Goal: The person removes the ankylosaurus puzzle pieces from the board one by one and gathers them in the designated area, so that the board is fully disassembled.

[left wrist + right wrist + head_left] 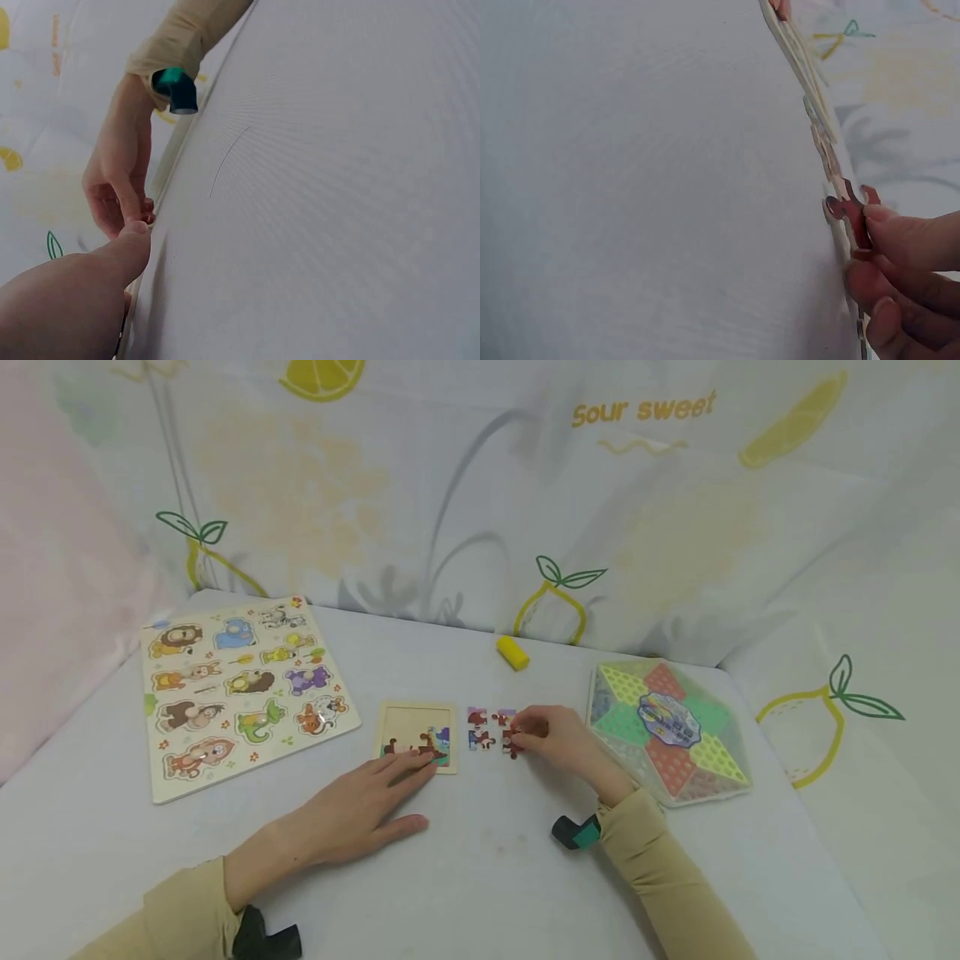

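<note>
Bearings are taken from the wooden puzzle tray point(401, 724), twelve o'clock pointing away from me across the desk point(480, 885). My right grip point(551, 739) is narrow, pinching a red puzzle piece point(857, 221) between thumb and fingers, at three o'clock from the tray. Whether this piece touches the desk or its neighbours, I cannot tell. Three loose pieces point(480, 740) lie between it and the tray. My left grip point(367, 802) comes in from between seven and eight o'clock, holding nothing, thumb spread wide and straight fingers resting over the tray's near edge. Fitted pieces point(440, 737) fill part of the tray from three round to about eight o'clock.

Writing: the backdrop cloth point(480, 468) reads "Sour sweet" in orange, at one o'clock. At three o'clock, beyond my right grip, a hexagonal box point(697, 714) with a star of coloured triangles bears a central label point(670, 720); its lettering is too small to read. Between nine and ten o'clock lies an animal board point(247, 693), lion and zebra among its figures. A yellow cylinder point(513, 653) lies at two o'clock.
</note>
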A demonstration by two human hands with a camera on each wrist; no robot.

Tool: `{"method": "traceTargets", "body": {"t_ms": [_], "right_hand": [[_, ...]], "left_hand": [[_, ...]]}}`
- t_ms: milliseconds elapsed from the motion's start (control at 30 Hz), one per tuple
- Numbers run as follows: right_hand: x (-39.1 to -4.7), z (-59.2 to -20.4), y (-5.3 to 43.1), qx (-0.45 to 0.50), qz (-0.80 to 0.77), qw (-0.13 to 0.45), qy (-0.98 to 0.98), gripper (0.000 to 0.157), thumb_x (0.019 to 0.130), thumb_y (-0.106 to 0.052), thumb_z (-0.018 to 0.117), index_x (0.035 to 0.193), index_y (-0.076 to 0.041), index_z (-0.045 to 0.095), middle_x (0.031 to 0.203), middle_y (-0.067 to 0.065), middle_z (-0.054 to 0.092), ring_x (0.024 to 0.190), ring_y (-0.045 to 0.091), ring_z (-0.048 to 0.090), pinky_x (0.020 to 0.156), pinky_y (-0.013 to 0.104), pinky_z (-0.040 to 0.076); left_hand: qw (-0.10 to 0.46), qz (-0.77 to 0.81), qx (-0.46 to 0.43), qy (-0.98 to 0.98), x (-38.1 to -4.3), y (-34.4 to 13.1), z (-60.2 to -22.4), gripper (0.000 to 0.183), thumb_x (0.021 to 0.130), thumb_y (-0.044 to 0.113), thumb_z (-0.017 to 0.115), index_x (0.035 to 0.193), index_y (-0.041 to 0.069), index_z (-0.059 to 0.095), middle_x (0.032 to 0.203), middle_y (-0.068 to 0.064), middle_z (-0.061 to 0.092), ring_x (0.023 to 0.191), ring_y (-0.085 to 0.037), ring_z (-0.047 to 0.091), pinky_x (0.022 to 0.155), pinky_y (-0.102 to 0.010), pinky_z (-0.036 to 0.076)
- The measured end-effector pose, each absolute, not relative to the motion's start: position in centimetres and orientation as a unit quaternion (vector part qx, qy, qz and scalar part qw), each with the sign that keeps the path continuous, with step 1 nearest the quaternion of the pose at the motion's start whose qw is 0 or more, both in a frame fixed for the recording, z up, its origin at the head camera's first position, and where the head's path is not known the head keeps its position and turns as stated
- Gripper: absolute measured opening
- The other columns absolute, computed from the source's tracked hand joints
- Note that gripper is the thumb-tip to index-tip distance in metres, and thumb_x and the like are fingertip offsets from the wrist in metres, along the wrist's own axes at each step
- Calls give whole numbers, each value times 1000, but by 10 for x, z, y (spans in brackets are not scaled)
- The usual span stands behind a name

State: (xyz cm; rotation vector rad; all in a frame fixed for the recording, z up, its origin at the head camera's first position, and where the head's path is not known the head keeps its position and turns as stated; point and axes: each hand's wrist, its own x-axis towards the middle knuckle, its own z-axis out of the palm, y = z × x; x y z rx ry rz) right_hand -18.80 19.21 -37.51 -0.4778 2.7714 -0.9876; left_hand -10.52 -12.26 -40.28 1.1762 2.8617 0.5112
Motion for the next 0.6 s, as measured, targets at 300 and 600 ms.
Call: {"method": "traceTargets", "body": {"t_ms": [300, 600], "right_hand": [[-184, -383, 183, -202, -269, 12, 942, 10, 92, -12, 73, 101, -7, 74, 93, 3, 60, 74, 13, 50, 65, 24, 44], [-183, -384, 182, -193, -281, -9, 940, 13, 88, -10, 76, 98, -6, 69, 95, 6, 61, 75, 15, 52, 67, 26, 45]], "left_hand": [[-4, 162, 380, 911, -106, -122, -404, 66, 102, 55, 45, 153, 13, 42, 159, -4, 37, 145, -34, 38, 117, -48, 36], [-8, 163, 383, 909, -105, -123, -404, 66, 102, 54, 46, 153, 11, 42, 159, -5, 38, 144, -36, 38, 116, -49, 36]]}}
